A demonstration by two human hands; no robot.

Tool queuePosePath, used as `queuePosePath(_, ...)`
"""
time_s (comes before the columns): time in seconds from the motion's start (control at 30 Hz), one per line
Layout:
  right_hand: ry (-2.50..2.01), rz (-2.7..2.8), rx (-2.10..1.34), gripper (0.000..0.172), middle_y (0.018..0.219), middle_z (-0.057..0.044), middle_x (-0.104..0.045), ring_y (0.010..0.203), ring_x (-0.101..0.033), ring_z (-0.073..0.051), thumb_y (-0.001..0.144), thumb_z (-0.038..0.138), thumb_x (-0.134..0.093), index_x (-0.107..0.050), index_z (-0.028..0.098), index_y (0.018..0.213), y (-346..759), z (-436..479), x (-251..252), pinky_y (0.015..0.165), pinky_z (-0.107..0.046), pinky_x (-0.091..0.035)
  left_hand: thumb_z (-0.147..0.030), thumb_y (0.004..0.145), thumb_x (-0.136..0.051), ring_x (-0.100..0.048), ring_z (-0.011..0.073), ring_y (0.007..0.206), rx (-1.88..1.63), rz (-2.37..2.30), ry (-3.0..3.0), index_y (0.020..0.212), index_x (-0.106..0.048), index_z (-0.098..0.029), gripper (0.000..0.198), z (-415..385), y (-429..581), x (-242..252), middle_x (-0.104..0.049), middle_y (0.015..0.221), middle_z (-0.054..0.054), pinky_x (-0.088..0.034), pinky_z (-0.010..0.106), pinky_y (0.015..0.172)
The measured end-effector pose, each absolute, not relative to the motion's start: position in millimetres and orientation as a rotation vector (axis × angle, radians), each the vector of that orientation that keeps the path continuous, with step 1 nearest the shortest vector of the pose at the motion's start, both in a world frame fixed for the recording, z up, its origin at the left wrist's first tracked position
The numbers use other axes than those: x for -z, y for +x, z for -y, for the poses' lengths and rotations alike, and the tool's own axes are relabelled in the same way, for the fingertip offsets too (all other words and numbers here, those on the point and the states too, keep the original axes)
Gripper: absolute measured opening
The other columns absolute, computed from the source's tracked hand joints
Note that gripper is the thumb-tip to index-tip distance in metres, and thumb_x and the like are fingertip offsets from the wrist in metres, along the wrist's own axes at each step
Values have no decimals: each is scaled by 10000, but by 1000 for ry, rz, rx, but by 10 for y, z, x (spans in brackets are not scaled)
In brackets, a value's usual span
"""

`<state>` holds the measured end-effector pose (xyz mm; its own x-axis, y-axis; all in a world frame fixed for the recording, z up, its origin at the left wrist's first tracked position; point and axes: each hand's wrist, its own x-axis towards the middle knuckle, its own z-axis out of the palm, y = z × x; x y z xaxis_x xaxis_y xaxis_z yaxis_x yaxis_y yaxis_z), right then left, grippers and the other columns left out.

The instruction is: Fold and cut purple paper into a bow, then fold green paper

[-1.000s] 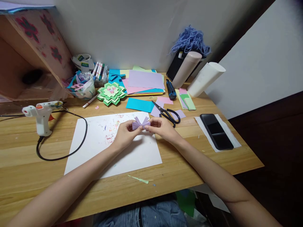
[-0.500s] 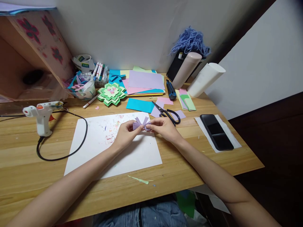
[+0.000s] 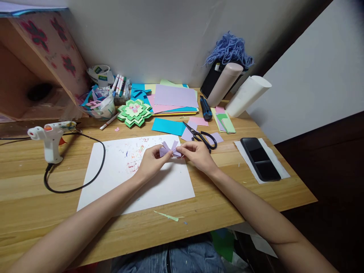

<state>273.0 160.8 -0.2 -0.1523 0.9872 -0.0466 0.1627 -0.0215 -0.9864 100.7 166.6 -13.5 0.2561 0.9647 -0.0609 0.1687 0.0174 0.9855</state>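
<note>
A small purple paper piece with slit, fanned-out petals (image 3: 166, 150) is held over the far right part of a white sheet (image 3: 105, 178) marked with colour smudges. My left hand (image 3: 151, 161) pinches it from the left, thumb on its lower middle. On the other side, my right hand (image 3: 199, 154) grips its right edge between thumb and forefinger. The fingers behind the paper are partly hidden. Black-handled scissors (image 3: 200, 135) lie just beyond my right hand, over purple paper scraps (image 3: 187, 133). A blue paper strip (image 3: 167, 126) lies behind the piece.
At the left stands a white glue gun (image 3: 52, 140) with its looping black cord. Behind are a layered green paper flower (image 3: 134, 113), stacked coloured paper (image 3: 176, 95), a tub of scraps (image 3: 102, 108) and a blue cutter (image 3: 205, 108). A phone (image 3: 260, 159) lies at the right.
My right thumb and fingertips have shifted slightly up along the right edge of the purple paper. My left hand stays in the same place.
</note>
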Motion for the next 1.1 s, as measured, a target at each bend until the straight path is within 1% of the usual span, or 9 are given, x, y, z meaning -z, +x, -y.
queuePosePath(0.07, -1284, 1399, -1356, 229, 704, -29, -674, 613, -606, -118, 731, 385, -662, -668, 157, 750, 2744, -1617, -22, 586, -233, -483, -366, 738, -622, -566, 135, 629, -915, -1173, 1401, 706, -629, -148, 221, -1668, 1010, 144, -649, 684, 33, -418, 259, 579)
queuePosePath(0.13, -1324, 1367, -1489, 261, 757, -40, -690, 604, -620, -118, 697, 384, -697, -655, 156, 818, 2769, -1634, -42, 549, -222, -477, -379, 740, -623, -575, 139, 629, -927, -1181, 1373, 707, -625, -148, 234, -1672, 1009, 153, -649, 680, 36, -424, 266, 588)
queuePosePath(0.23, -1358, 1361, -1607, 277, 769, -70, -699, 548, -605, -105, 687, 401, -702, -639, 138, 750, 2796, -1656, -38, 459, -199, -431, -389, 740, -627, -596, 152, 660, -925, -1162, 1332, 739, -629, -150, 240, -1676, 1005, 162, -662, 710, 46, -440, 281, 621)
queuePosePath(0.3, -1331, 1374, -1607, 283, 743, -76, -698, 532, -589, -96, 698, 411, -690, -622, 136, 688, 2795, -1658, -15, 438, -193, -408, -395, 739, -628, -597, 154, 662, -923, -1165, 1326, 739, -625, -150, 245, -1678, 1002, 166, -660, 708, 45, -440, 282, 620)
queuePosePath(0.53, -1261, 1458, -1464, 297, 613, -20, -646, 522, -552, -91, 736, 413, -657, -538, 160, 636, 2735, -1611, 10, 530, -225, -435, -406, 741, -620, -582, 147, 648, -931, -1196, 1362, 706, -609, -142, 266, -1676, 994, 183, -642, 685, 33, -432, 266, 613)
queuePosePath(0.63, -1216, 1551, -1480, 283, 646, -9, -638, 570, -564, -99, 780, 419, -611, -522, 168, 684, 2737, -1602, -17, 564, -231, -436, -414, 739, -621, -583, 147, 658, -935, -1187, 1365, 712, -609, -142, 274, -1681, 988, 177, -645, 693, 31, -434, 259, 618)
queuePosePath(0.8, -1177, 1763, -1470, 301, 678, -14, -615, 603, -551, -105, 851, 430, -505, -577, 158, 745, 2769, -1610, -34, 585, -239, -431, -420, 718, -640, -592, 156, 668, -907, -1137, 1362, 712, -615, -141, 281, -1686, 984, 163, -659, 710, 40, -449, 265, 629)
queuePosePath(0.93, -1185, 1805, -1443, 279, 734, -26, -633, 638, -560, -119, 841, 415, -521, -606, 156, 778, 2775, -1618, -12, 596, -244, -431, -421, 738, -626, -598, 156, 672, -873, -1119, 1369, 738, -622, -134, 287, -1675, 988, 182, -665, 729, 52, -453, 266, 628)
queuePosePath(1.1, -1199, 1578, -1413, 202, 787, -24, -633, 679, -562, -128, 779, 352, -609, -633, 161, 840, 2749, -1637, 41, 606, -247, -439, -425, 741, -629, -607, 161, 712, -873, -1093, 1354, 740, -640, -138, 287, -1684, 989, 180, -674, 750, 56, -457, 270, 657)
